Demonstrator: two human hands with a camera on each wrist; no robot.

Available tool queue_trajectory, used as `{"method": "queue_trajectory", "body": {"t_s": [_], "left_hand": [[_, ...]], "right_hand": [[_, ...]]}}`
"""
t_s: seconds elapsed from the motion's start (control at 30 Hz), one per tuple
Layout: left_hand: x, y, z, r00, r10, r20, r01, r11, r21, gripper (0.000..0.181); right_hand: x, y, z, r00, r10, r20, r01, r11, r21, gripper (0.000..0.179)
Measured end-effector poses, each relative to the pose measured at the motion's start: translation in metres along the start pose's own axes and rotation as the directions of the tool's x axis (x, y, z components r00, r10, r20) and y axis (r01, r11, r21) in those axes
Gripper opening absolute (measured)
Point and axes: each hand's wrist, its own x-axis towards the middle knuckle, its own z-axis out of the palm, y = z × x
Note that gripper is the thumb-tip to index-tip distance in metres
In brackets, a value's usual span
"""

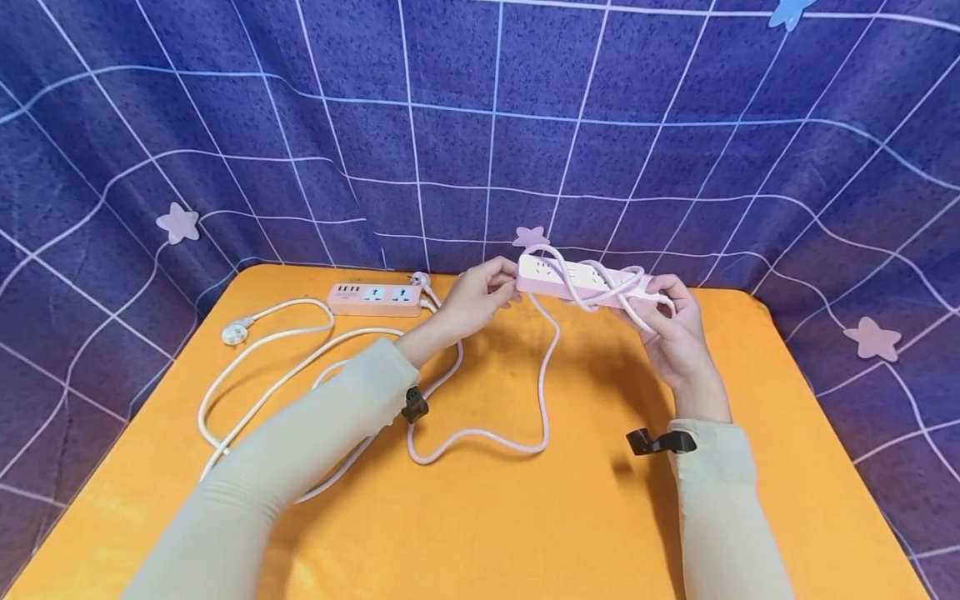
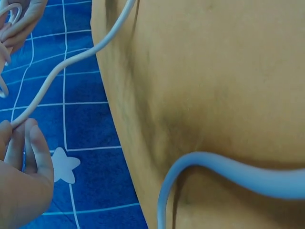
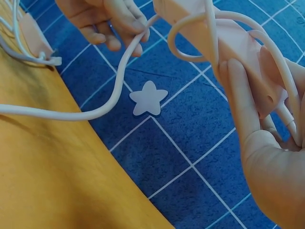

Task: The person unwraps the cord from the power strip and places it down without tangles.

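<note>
My right hand (image 1: pixel 678 333) grips one end of a pink-and-white power strip (image 1: pixel 551 277), raised above the table. Loops of its pale pink cord (image 1: pixel 573 287) wind around the strip's body. In the right wrist view, fingers (image 3: pixel 237 83) lie along the strip's underside. By the strip's other end, my left hand (image 1: pixel 480 293) pinches the cord (image 2: pixel 52 76) between thumb and fingertips, as the left wrist view shows. From there the loose cord (image 1: pixel 542 392) hangs down and curves across the table toward the left forearm.
A second pink power strip (image 1: pixel 375 300) lies at the table's back left, a plug (image 1: pixel 420 281) beside its end. White cord (image 1: pixel 217 392) coils at the left, with another plug (image 1: pixel 235 332). The orange table (image 1: pixel 570 517) meets a blue gridded curtain (image 1: pixel 450 150) behind.
</note>
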Motion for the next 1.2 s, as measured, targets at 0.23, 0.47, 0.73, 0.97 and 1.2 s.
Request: {"method": "queue_trajectory", "body": {"t_s": [0.23, 0.47, 0.73, 0.97, 1.2], "left_hand": [[0.001, 0.003, -0.007, 0.998, 0.063, -0.008, -0.062, 0.995, 0.078, 0.019], [0.006, 0.012, -0.015, 0.991, 0.128, -0.032, -0.122, 0.980, 0.155, 0.017], [0.007, 0.023, -0.021, 0.969, 0.240, -0.065, -0.209, 0.928, 0.307, 0.014], [0.005, 0.033, -0.030, 0.949, 0.302, -0.086, -0.243, 0.880, 0.408, 0.013], [0.002, 0.040, -0.036, 0.915, 0.398, -0.069, -0.310, 0.801, 0.512, 0.015]], "right_hand": [[0.000, -0.001, 0.000, 1.000, 0.014, -0.007, -0.014, 1.000, -0.016, 0.028], [0.000, -0.001, 0.000, 0.999, 0.031, -0.020, -0.031, 0.999, -0.040, 0.028], [-0.001, -0.002, -0.001, 0.999, 0.030, -0.024, -0.031, 0.999, -0.038, 0.028], [-0.001, -0.002, 0.000, 0.999, 0.031, -0.033, -0.033, 0.999, -0.042, 0.028], [-0.001, -0.002, 0.000, 0.998, 0.015, -0.058, -0.017, 0.999, -0.037, 0.028]]}}
